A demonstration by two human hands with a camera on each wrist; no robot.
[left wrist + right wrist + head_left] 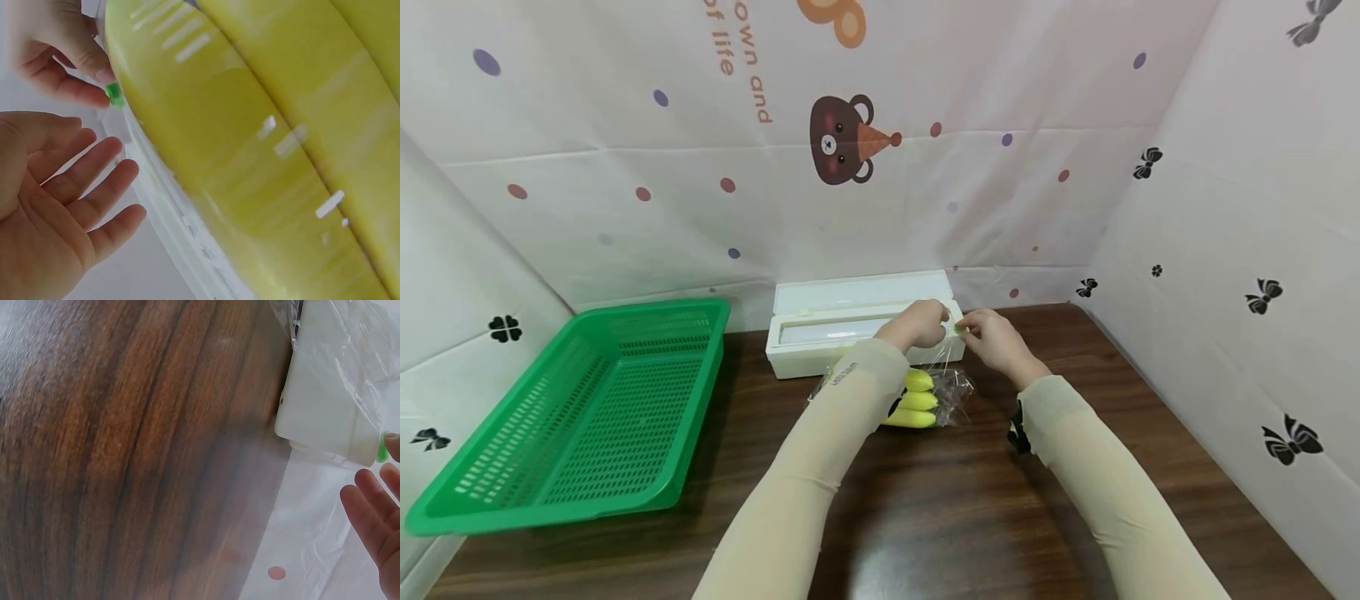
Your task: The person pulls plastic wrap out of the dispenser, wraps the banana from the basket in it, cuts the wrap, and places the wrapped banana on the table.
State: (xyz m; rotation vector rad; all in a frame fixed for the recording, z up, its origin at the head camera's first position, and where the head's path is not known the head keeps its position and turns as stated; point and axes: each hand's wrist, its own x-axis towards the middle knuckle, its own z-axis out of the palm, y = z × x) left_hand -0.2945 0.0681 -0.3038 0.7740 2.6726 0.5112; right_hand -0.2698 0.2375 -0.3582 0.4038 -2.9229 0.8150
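My right hand (996, 340) pinches a small green slider (115, 94) between thumb and fingertip at the right end of a long white cling film box (861, 358). Beside it, my left hand (919, 323) hangs over the box's right part, its fingers loosely spread in the left wrist view with nothing in them. Clear film (953, 392) stretches from the box front down around yellow bananas (916, 400), which lie on the table in front of the box. My left forearm hides part of the bananas. The box's lid (861, 292) stands raised at the back.
A green plastic basket (700, 408) with slotted walls stands at the left. The dark wooden table (940, 517) runs up to a patterned wall sheet (1000, 208) behind the box and another at the right.
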